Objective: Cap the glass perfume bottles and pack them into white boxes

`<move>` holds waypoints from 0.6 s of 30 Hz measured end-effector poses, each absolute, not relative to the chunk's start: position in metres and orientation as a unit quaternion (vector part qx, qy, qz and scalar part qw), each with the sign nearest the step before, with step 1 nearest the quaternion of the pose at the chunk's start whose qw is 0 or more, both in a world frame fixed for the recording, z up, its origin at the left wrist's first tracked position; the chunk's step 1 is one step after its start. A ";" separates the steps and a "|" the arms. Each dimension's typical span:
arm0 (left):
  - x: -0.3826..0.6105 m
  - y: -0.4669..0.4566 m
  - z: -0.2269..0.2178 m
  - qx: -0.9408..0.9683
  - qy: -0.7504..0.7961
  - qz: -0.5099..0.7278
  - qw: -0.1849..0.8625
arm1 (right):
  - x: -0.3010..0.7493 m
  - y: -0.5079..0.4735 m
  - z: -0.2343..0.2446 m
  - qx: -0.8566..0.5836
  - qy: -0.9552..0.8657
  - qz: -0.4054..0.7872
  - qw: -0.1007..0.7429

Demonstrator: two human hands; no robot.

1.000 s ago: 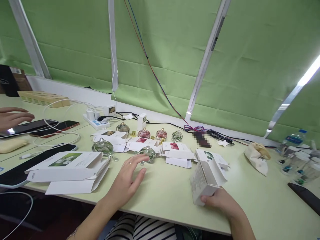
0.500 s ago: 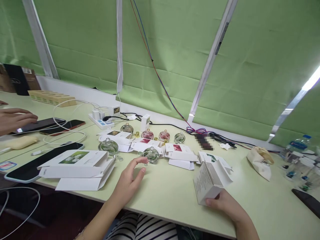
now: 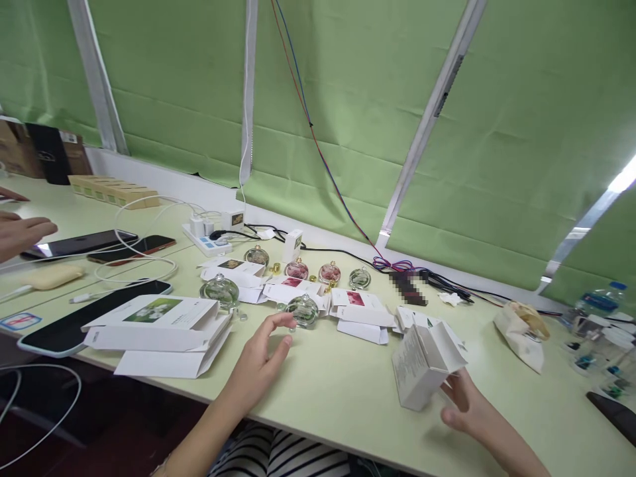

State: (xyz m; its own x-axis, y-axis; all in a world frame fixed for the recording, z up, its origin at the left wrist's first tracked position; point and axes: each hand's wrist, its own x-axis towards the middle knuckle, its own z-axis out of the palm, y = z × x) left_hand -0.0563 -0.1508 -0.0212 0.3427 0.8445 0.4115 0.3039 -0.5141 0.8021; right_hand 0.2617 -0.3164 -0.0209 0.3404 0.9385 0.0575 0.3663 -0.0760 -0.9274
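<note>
My left hand [image 3: 262,361] hovers over the table with thumb and index finger apart, holding nothing. Its index fingertip overlaps the lower edge of a round clear-green glass bottle [image 3: 302,310]; whether they touch I cannot tell. On the right, a small white carton [image 3: 418,371] with printed text and raised flaps leans slightly. Beside it is my right hand [image 3: 467,405], its thumb spread away from the carton and its other fingers partly hidden behind the flap. To the left, a larger flattened white box [image 3: 161,324] with a flower picture lies near the edge.
Several more glass bottles [image 3: 329,271] and flat white boxes [image 3: 362,308] line the middle. Phones [image 3: 94,321], cables and a power strip [image 3: 206,245] lie left, near another person's hand [image 3: 22,235]. A cloth pouch [image 3: 519,334] and clear jars [image 3: 603,351] sit right.
My right thumb has come off the carton and the hand has opened to the right. The left hand stays almost in place. The other person's hand has drawn back left from the phone.
</note>
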 end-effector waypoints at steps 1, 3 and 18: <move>-0.056 -0.151 -0.021 0.755 0.380 0.431 0.314 | 0.266 -0.323 -0.016 -0.682 -0.492 0.274 0.466; -0.057 -0.152 -0.021 0.753 0.382 0.435 0.313 | 0.271 -0.337 -0.002 -0.723 -0.484 0.199 0.450; -0.056 -0.143 -0.028 0.720 0.418 0.462 0.306 | 0.108 -0.184 0.008 -0.586 -0.675 0.072 0.442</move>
